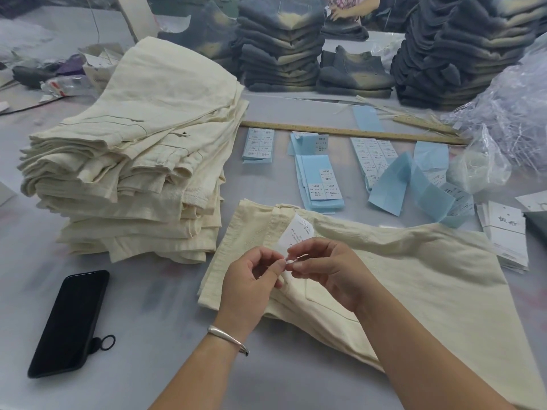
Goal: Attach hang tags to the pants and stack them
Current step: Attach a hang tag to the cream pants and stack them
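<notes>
Pinching a small white fastener (291, 261), apparently a tag string, the left hand (251, 284) and right hand (327, 273) meet fingertip to fingertip above cream pants (399, 261) lying flat on the bench (154, 321). A white hang tag (297, 231) rests at the waistband. Stacked cream pants (142, 173) sit left; a black phone (69, 322) lies nearer.

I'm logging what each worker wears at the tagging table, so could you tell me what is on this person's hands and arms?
Both forearms are bare, with no sleeves in view, and neither the left hand nor the right hand wears a glove. I see no rings on the fingers that show. The only thing worn is a slim, smooth silver bangle on the left wrist, shaped as an open cuff.
</notes>
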Demonstrator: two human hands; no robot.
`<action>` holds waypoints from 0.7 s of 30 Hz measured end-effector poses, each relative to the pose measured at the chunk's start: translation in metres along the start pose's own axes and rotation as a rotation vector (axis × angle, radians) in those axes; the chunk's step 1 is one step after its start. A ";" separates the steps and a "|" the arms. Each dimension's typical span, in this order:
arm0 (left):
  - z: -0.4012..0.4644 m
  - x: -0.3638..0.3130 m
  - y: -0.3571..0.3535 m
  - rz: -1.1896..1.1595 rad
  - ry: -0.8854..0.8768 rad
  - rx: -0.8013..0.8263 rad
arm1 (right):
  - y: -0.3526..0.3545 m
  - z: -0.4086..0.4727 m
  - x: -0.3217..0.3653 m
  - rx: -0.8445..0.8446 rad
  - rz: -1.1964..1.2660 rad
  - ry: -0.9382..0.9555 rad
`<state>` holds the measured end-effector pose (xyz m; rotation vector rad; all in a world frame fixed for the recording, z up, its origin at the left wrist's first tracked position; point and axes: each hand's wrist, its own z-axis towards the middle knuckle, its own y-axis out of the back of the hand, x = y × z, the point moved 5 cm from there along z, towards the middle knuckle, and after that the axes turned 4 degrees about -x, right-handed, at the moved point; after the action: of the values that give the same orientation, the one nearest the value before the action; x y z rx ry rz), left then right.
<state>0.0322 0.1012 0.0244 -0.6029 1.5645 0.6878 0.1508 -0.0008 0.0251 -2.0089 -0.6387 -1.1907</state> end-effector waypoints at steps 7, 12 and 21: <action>0.000 -0.001 0.001 0.008 -0.017 0.033 | -0.003 -0.005 -0.002 -0.067 -0.093 0.077; 0.002 -0.004 0.003 -0.020 -0.016 0.045 | -0.006 -0.005 -0.003 -0.045 -0.020 0.095; 0.004 -0.007 0.007 -0.035 -0.026 0.059 | -0.005 -0.007 0.003 -0.101 -0.106 0.204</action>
<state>0.0307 0.1093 0.0313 -0.5745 1.5413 0.6192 0.1451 -0.0036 0.0320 -1.9229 -0.5990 -1.4956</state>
